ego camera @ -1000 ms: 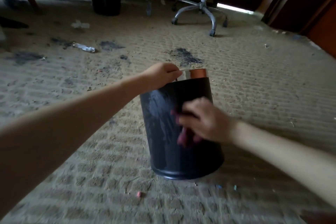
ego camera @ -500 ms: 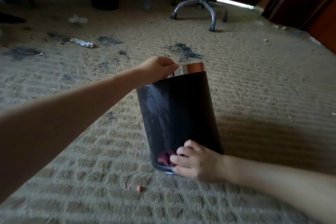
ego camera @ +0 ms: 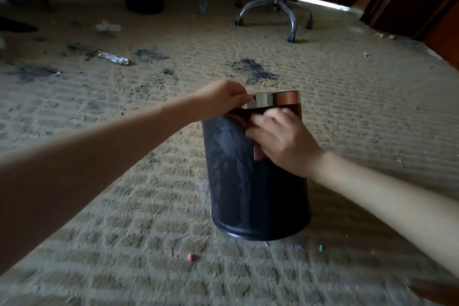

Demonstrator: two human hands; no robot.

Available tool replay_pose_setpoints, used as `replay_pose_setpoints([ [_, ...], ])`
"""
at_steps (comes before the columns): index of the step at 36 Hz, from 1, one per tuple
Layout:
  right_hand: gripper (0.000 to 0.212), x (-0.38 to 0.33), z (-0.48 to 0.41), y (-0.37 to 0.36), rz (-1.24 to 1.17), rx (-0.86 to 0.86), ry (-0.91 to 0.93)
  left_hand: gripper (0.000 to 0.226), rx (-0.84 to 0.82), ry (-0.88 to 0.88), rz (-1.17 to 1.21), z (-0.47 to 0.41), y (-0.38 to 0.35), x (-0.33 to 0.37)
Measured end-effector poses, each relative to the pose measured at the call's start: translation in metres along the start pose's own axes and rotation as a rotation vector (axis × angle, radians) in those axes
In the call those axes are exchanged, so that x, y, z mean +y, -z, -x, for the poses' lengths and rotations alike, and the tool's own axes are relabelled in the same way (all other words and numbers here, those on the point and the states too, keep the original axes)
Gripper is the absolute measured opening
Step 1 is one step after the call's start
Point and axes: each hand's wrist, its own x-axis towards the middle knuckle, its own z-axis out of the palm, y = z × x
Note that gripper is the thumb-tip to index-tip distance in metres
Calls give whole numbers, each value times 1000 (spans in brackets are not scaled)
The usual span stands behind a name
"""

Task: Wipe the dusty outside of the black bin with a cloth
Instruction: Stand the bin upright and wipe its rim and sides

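**Head view.** We find the black bin (ego camera: 248, 194) standing on the carpet (ego camera: 124, 231), mid-frame, between the two forearms. The left hand (ego camera: 221, 99) grips the shiny rim (ego camera: 268, 100) at its near-left edge, with the fingers curled over the band to steady the bin. The right hand (ego camera: 280, 141) is closed on the reddish cloth (ego camera: 258, 155) and presses it to the upper wall, just under the rim. Only scraps of the cloth show past the fingers.

**Change noted.** A second ago the right hand and cloth were at mid-height, and half a second ago they were down at the base. They now sit at the top, so we judge one full downstroke complete and the hand reset for another. The left hand has kept its hold on the rim throughout.

**Bearing on the task.** The wall below the right hand reads dark and clean, while pale dust streaks (ego camera: 223, 151) remain on the left part of the facing wall. We judge the wipe part done — the far side is hidden and cannot be assessed. The next pass should shift leftward over the streaks.
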Motion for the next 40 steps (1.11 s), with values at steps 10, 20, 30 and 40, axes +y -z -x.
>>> replay_pose_setpoints([
  [10, 17, -74, 109, -1, -222, -342, 303, 23, 39, -29, 105, 0, -7, -2],
  [20, 21, 34, -21, 6, 13, 123, -4, 27, 48, 32, 255, -12, -14, 9],
  [30, 6, -23, 47, -7, -150, -63, 62, 20, 52, 90, 356, -11, -10, -7],
  [40, 23, -46, 84, 4, -174, -252, 315, 25, 92, 22, 193, -15, -15, 2],
])
